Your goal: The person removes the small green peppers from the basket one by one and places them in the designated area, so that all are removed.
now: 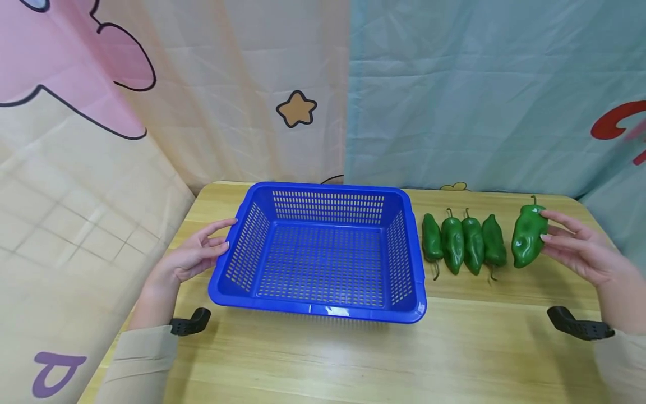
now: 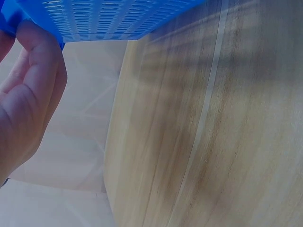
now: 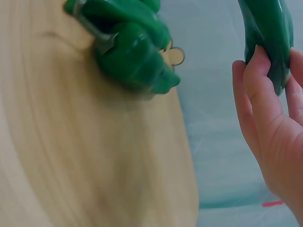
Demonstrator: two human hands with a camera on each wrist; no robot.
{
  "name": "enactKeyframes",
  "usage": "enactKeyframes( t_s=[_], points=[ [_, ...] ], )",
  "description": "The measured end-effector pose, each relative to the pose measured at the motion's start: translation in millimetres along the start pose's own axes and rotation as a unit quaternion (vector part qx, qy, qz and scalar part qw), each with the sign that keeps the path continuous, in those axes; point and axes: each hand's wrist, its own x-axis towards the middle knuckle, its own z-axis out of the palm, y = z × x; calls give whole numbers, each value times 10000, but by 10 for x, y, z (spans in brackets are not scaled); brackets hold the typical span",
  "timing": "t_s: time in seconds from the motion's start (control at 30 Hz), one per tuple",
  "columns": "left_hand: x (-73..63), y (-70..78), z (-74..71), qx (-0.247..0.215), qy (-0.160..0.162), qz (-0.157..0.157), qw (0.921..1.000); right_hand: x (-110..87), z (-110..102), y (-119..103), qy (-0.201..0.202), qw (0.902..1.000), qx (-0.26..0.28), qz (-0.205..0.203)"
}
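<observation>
A blue plastic basket [image 1: 323,312] with slotted walls stands on the table, nothing inside it. My left hand [image 1: 194,252] pinches the basket's left rim between thumb and fingers; the left wrist view also has this hand [image 2: 33,90] at the basket's [image 2: 109,19] edge. On the right, my right hand [image 1: 580,247] holds a green pepper [image 1: 529,235] by its side, stem up, raised off the table. That pepper [image 3: 272,38] shows in the right wrist view between thumb and fingers. Several more green peppers [image 1: 452,244] lie in a row between basket and right hand.
The wooden table [image 1: 323,365] has its far edge against a printed curtain [image 1: 444,101]. Another curtain side [image 1: 75,224] hangs along the left. Black straps with camera mounts [image 1: 192,322] sit on both wrists.
</observation>
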Motion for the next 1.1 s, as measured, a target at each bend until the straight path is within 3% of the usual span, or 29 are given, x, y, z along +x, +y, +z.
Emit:
enactKeyframes(
  t_s=[0.73, 0.97, 1.1],
  points=[
    [18, -36, -47, -69, -110, 1, 9999, -220, -390, 235, -84, 9987, 484, 131],
    [30, -15, -33, 23, -4, -66, 10000, -316, -524, 293, -61, 9991, 335, 249],
    [16, -15, -35, -13, -4, -73, 10000, -334, -567, 313, 192, 9991, 194, 310]
  ],
)
